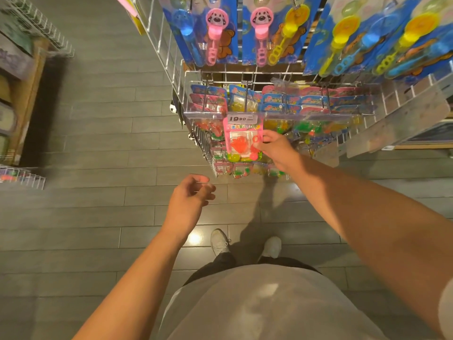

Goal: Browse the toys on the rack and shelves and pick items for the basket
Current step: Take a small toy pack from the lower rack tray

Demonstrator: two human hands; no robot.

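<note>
I'm holding my left hand (190, 192) loosely curled and empty at centre frame, while just above it my right hand (274, 149) is pinching the right edge of the pink pack (242, 141), hanging long axis upright on the rack (196, 94), its hook and any basket hidden.

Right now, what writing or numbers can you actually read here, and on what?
"19 90": price tag clipped on the rack rail above the pink toy pack the right hand holds.
Pink pack header: coloured characters, too blurred to read.
Other hanging cards: print too small.
</note>
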